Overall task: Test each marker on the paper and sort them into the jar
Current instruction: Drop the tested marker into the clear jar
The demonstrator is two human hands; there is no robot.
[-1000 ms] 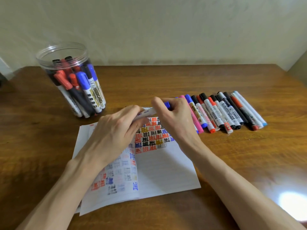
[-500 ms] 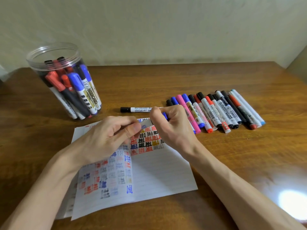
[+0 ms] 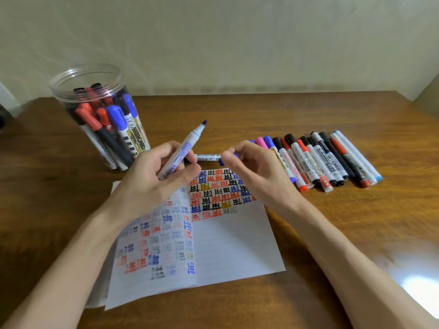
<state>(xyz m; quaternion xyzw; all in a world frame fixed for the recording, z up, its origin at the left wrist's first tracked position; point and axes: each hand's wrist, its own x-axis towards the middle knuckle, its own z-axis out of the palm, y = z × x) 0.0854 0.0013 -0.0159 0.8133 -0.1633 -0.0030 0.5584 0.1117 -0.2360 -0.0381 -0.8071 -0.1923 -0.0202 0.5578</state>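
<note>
Now I see the left hand [image 3: 154, 179], fingers curled round the uncapped blue marker [image 3: 187, 146], tip up, just above the paper [image 3: 237, 245] — the right hand [image 3: 256, 172] pinches the blue cap [image 3: 222, 161] beside it; the jar [image 3: 59, 93] stands behind on the left

Left hand [image 3: 154, 179] raised, fingers curled round marker [image 3: 187, 148], tip up. Right hand [image 3: 254, 169] level beside it, thumb and fingers pinching blue cap [image 3: 222, 161].
</note>
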